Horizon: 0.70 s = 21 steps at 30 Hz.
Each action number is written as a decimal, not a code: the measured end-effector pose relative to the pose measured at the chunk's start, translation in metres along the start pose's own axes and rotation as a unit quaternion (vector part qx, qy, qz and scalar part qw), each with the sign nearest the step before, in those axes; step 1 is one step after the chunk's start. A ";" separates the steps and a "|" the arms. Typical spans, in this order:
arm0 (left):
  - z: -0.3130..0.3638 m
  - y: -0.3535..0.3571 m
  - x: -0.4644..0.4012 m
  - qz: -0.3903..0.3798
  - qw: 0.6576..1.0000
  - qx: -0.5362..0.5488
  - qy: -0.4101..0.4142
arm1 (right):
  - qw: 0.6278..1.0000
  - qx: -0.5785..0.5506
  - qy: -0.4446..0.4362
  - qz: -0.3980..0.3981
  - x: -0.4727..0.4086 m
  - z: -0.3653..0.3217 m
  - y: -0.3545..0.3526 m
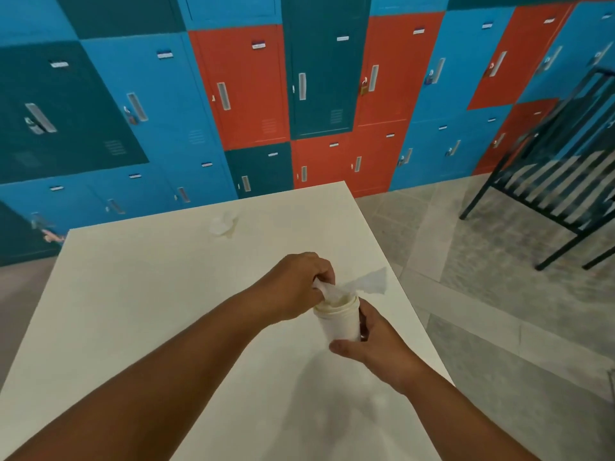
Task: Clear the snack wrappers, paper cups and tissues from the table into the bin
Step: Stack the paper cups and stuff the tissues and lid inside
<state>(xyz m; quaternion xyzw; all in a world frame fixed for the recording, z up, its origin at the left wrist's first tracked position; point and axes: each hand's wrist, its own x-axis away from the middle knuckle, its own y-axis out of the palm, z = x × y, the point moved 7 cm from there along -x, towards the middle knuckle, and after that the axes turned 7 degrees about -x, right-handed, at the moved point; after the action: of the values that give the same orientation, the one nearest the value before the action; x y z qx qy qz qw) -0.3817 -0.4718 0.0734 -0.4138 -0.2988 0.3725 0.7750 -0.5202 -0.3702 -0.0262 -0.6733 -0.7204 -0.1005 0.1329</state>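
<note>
A white paper cup (337, 322) is held upright above the white table (139, 294), near its right edge, with my right hand (372, 347) wrapped around its lower part. My left hand (296, 284) is right over the cup's mouth, its fingers closed on a white tissue (362, 282). One end of the tissue dips into the cup and the other end sticks out to the right. A second crumpled tissue (222, 223) lies by itself near the table's far edge. No bin is in view.
A wall of blue, teal and red lockers (253, 88) stands just behind the table. A dark metal slatted bench (549, 181) is at the right on the grey tiled floor (499, 294).
</note>
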 end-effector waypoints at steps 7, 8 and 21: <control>-0.026 -0.017 0.057 -0.048 0.998 0.014 -0.034 | 0.999 -0.014 -0.020 -0.033 0.013 -0.016 0.049; -0.028 -0.017 0.064 -0.058 0.998 0.016 -0.035 | 0.999 -0.015 -0.023 -0.036 0.014 -0.018 0.055; -0.071 -0.069 0.137 0.124 0.985 0.103 -0.060 | 0.996 -0.014 -0.036 -0.082 0.018 -0.035 0.131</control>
<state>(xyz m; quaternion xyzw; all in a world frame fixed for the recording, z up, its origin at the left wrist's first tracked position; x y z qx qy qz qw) -0.2297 -0.4151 0.1205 -0.3430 -0.2512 0.5185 0.7419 -0.3888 -0.3545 0.0080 -0.6167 -0.7761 -0.0971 0.0889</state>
